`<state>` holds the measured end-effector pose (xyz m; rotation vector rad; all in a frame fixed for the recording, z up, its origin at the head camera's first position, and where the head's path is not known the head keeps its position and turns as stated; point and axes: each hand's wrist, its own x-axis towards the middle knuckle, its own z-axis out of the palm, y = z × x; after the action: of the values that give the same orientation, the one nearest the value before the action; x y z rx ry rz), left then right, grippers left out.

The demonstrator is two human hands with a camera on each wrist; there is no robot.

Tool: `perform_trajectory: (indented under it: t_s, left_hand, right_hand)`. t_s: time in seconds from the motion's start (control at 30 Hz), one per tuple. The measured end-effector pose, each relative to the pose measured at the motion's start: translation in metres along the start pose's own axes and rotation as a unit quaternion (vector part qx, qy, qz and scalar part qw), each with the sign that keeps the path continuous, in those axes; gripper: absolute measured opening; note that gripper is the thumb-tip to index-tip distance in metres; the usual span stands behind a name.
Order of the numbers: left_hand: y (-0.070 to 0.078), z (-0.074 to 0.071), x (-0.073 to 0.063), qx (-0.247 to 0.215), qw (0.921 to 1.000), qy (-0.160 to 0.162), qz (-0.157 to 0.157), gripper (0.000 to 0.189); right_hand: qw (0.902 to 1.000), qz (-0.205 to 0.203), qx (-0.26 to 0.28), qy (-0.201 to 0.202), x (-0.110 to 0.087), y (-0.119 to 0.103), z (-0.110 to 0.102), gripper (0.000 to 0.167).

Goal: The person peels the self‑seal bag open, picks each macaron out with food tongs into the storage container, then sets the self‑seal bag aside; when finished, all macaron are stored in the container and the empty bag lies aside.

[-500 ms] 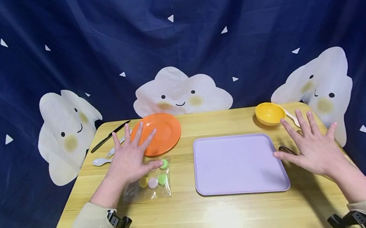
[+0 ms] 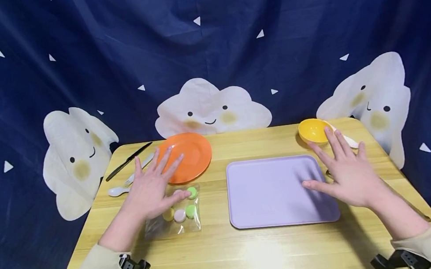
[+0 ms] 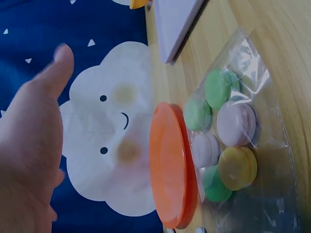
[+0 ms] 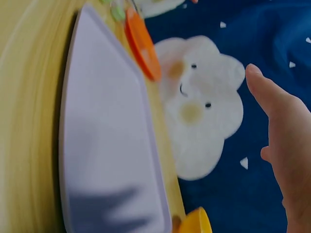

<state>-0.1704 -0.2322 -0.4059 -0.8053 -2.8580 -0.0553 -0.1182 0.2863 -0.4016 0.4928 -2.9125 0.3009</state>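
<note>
My left hand (image 2: pixel 148 193), fingers spread, hovers above a clear plastic bag (image 2: pixel 154 230) of macarons and the near-left side of an orange plate (image 2: pixel 192 159). The bag lies flat; green, pink and yellow macarons (image 3: pixel 235 124) show through it in the left wrist view. My right hand (image 2: pixel 350 177), also spread and holding nothing, hangs over the right edge of a lavender tray (image 2: pixel 272 194), casting a shadow on it. Beyond its fingertips stands a yellow bowl (image 2: pixel 312 130). A white utensil (image 2: pixel 351 141) beside the bowl is partly hidden by the fingers.
A black knife (image 2: pixel 128 161), a white fork (image 2: pixel 130 180) and a white spoon (image 2: pixel 118 191) lie at the table's left edge. Under my right forearm, a long brown handle (image 2: pixel 411 208) runs along the right edge. A blue cloud-print curtain (image 2: pixel 206 51) hangs behind the table.
My right hand has moved left, nearer the tray, and its shadow now reaches further onto it. More of the brown handle shows. The left hand has barely moved.
</note>
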Motion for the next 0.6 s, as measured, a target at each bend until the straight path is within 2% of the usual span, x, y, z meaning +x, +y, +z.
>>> perform_trajectory:
  t_s: [0.1,0.23,0.4,0.6]
  left_hand:
    - [-0.001,-0.001,-0.004,-0.044,0.9990,0.004,0.001,0.099]
    - [-0.005,0.000,-0.014,-0.090,0.9958,0.011,0.011,0.093]
    - [-0.009,0.005,-0.024,-0.135,0.9906,0.004,0.023,0.083]
    - [-0.014,0.017,-0.031,-0.176,0.9840,-0.030,0.008,0.082]
  right_hand:
    - [0.9985,-0.015,0.052,0.013,0.003,-0.013,0.002,0.102]
    - [0.9904,-0.032,0.131,0.031,0.008,-0.031,0.006,0.090]
    - [0.9711,-0.046,0.230,0.044,0.019,-0.049,0.014,0.076]
    - [0.9481,-0.085,0.304,0.039,0.034,-0.069,0.032,0.068]
